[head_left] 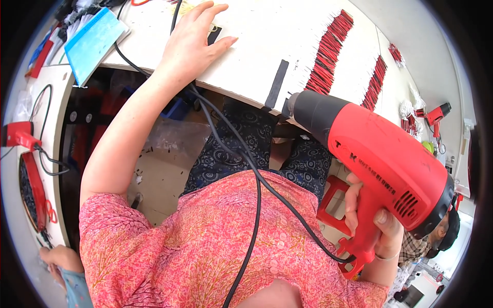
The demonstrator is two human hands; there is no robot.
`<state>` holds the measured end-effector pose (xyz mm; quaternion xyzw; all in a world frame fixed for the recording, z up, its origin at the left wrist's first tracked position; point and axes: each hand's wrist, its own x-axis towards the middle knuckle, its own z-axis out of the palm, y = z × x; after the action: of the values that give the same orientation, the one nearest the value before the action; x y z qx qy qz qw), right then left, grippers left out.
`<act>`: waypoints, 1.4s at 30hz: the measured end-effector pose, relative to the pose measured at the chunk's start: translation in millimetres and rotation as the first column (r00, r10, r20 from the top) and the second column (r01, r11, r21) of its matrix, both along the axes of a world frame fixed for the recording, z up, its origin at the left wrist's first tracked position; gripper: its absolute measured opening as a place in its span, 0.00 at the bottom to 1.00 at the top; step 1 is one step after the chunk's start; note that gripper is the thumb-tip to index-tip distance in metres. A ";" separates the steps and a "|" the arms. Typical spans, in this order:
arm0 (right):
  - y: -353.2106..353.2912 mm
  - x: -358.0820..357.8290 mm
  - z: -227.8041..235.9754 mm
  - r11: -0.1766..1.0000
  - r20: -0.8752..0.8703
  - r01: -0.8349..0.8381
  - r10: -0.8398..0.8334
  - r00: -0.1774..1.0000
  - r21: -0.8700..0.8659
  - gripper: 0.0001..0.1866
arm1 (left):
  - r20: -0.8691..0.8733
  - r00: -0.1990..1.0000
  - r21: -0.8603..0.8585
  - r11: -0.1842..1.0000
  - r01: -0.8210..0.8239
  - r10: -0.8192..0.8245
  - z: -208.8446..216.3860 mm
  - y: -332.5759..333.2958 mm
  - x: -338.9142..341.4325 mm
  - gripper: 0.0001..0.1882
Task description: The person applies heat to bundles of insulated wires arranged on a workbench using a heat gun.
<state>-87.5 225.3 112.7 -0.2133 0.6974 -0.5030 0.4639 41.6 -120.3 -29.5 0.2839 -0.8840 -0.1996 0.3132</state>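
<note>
My right hand (377,215) is wrapped round the handle of a red and black heat gun (390,146), held up at my right. Its dark nozzle points left, over the table's front edge. A grey cord (303,215) leaves the handle and crosses in front of me. My left hand (192,38) lies over the white table (262,36) with its fingers spread. Close to that hand are a small black piece (214,35) and some pale yellow strands (197,11), partly covered. Short red and black wires (331,51) lie in a long row beyond the gun.
A black strip (278,82) runs along the table near its front edge. A second row of wires (375,82) lies farther right. The blue booklet (95,41) is at the left corner. Another red heat gun (23,136) rests on the left table. Other people are at both sides.
</note>
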 end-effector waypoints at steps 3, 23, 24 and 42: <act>-2.0 -3.0 0.9 1.000 -0.002 -0.008 0.008 1.000 -0.002 0.45 | -0.003 1.000 0.000 1.000 0.008 -0.008 0.3 -0.2 0.6 0.33; -5.0 -1.5 4.6 0.999 -0.054 0.037 -0.038 0.998 -0.024 0.44 | -0.018 1.000 0.005 1.000 0.004 -0.004 0.5 0.6 1.3 0.32; -3.8 -1.7 4.1 0.999 -0.065 0.039 -0.040 0.997 -0.029 0.44 | -0.009 1.000 -0.003 1.000 -0.002 0.002 0.5 0.6 0.5 0.32; -1.7 -2.5 8.2 0.998 -0.029 0.056 -0.057 0.998 -0.042 0.41 | -0.002 1.000 -0.004 1.000 -0.007 0.007 0.4 -0.1 0.5 0.32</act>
<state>-90.0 223.6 121.0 -0.2105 0.6995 -0.5270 0.4343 42.1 -120.5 -29.0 0.2861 -0.8831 -0.1969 0.3156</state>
